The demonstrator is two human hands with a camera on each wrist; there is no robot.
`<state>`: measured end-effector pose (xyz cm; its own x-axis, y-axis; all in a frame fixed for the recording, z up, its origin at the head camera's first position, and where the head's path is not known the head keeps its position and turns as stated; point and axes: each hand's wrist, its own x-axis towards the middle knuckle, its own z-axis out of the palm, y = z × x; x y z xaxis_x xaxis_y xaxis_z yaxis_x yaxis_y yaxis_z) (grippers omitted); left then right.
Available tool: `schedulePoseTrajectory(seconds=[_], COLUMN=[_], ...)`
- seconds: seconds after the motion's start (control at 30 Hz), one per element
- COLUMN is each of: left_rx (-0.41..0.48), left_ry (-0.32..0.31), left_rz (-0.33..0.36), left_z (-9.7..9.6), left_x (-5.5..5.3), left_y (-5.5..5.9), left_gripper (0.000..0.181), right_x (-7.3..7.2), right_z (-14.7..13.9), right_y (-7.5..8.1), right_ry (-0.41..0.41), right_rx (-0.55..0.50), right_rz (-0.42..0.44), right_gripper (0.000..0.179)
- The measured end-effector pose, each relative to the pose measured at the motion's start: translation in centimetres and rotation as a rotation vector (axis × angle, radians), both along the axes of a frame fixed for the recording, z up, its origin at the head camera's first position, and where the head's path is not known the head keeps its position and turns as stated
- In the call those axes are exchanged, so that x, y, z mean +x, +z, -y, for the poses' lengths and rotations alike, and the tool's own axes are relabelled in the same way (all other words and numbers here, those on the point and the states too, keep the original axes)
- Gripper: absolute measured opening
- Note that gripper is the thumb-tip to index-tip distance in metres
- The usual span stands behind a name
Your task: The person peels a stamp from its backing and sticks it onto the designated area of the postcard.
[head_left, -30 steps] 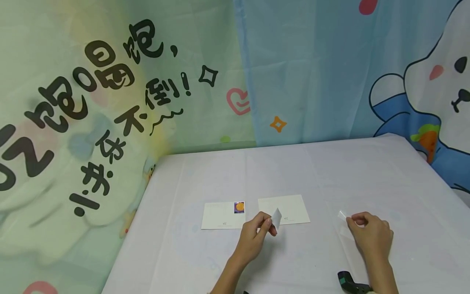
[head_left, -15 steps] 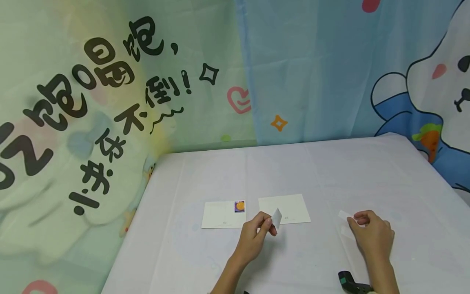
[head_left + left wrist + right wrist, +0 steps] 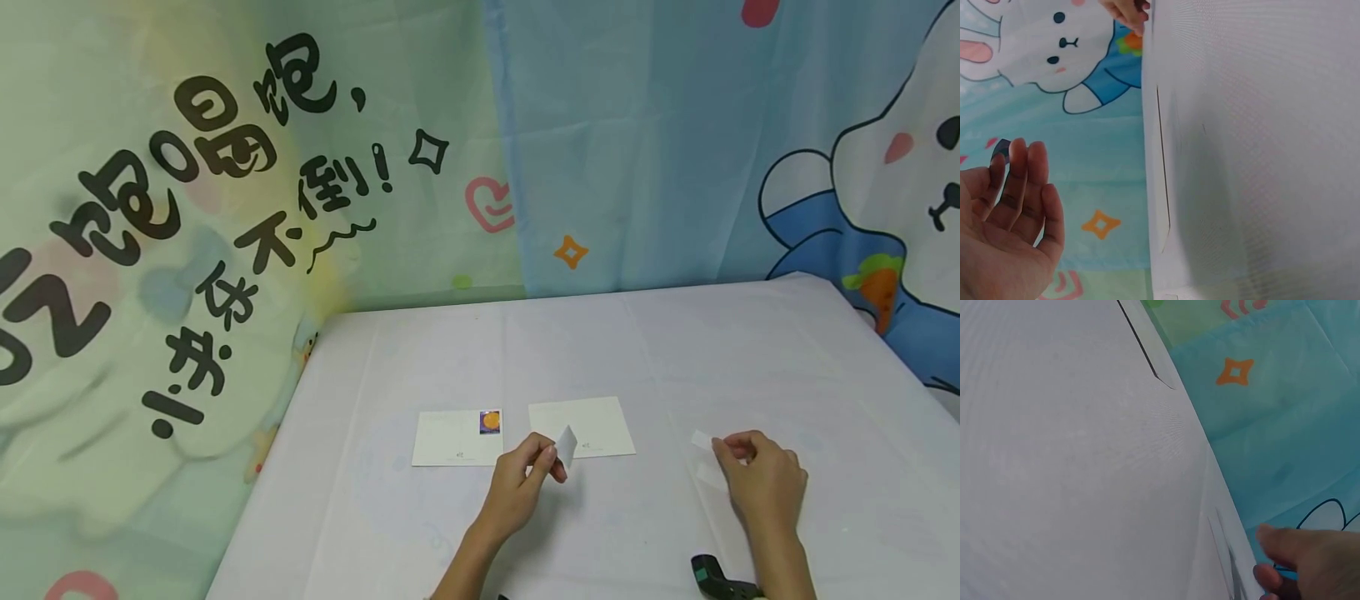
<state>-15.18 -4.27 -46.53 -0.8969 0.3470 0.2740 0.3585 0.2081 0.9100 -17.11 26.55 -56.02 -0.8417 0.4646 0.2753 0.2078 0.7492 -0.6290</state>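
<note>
My left hand pinches a small pale paper piece between thumb and fingertips, raised above the table. The side facing the left wrist camera looks dark. Behind it lies a white card, which the piece partly overlaps in the head view. To its left, another white card carries a purple and orange stamp in its top right corner. At the right, my right hand pinches the edge of a clear plastic sleeve lying on the table; its outline is faint.
A white cloth covers the table. A black device sits at the right wrist near the front edge. Printed curtains hang right behind the table.
My right fingers have shifted slightly along the plastic sleeve, whose shiny corner now looks whiter. My left hand and the paper piece have stayed in place.
</note>
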Motion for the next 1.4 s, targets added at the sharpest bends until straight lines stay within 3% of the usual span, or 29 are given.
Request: schedulePoseTrajectory(seconds=[0.13,0.27,0.53,0.73,0.83,0.93,1.07,1.4], left_rx=[0.013,0.034,0.059,0.067,0.073,0.082,0.088,0.079], left_ry=[-0.007,-0.015,-0.026,-0.033,-0.042,-0.050,-0.052,-0.049], left_rz=[-0.008,-0.027,0.024,0.046,0.050,0.056,0.058,0.048], left_z=[0.0,-0.1,-0.2,-0.1,-0.1,-0.1,0.0,-0.1], left_x=[0.0,-0.1,0.0,0.1,0.1,0.0,0.0,0.0], left_y=[-0.1,-0.1,0.3,0.5,0.4,0.3,0.2,0.0], left_gripper=[0.017,0.017,0.017,0.018,0.020,0.020,0.020,0.019], right_x=[0.0,0.0,-0.9,0.9,1.3,1.4,1.5,1.5], right_z=[0.9,2.9,6.7,10.6,11.8,12.5,12.8,13.0], right_y=[1.1,2.6,0.9,4.6,4.8,4.6,4.4,4.7], right_ry=[0.004,0.080,0.459,0.702,0.784,0.837,0.872,0.837], right_rx=[-0.093,-0.191,-0.172,-0.374,-0.485,-0.590,-0.649,-0.625], right_rz=[-0.020,-0.027,-0.271,-0.272,-0.304,-0.352,-0.394,-0.404], right_gripper=[0.022,0.026,0.012,0.021,0.029,0.035,0.034,0.029])
